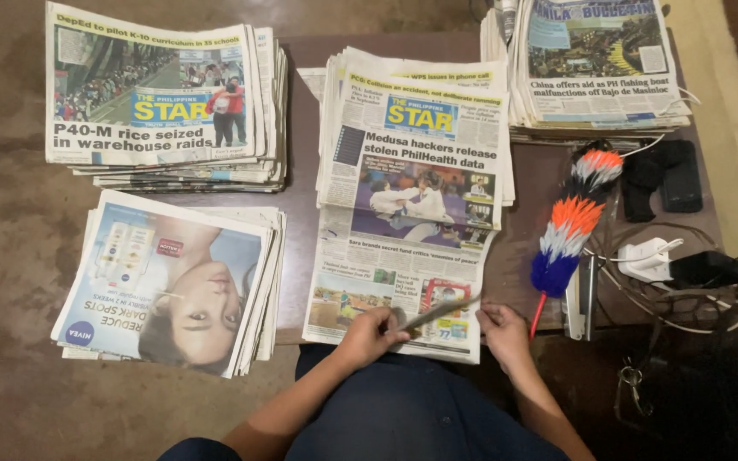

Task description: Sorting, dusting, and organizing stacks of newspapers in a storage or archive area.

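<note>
Seen from above, a seated person's left hand point(371, 335) and right hand point(503, 329) grip the near edge of an open broadsheet newspaper point(407, 213), lifting a thin folded page point(439, 311) between them. The paper tops a stack on a dark brown wooden table point(523, 230). A second folded newspaper pile point(595, 64) sits at the table's far right corner. Beside the right hand lies an orange, white and blue feather duster point(570, 226) with a red handle, near a white plug adapter point(647, 259) and tangled cables. Two more newspaper stacks rest on the concrete floor to the left: the far stack point(164, 94) and the near stack point(172, 286).
</note>
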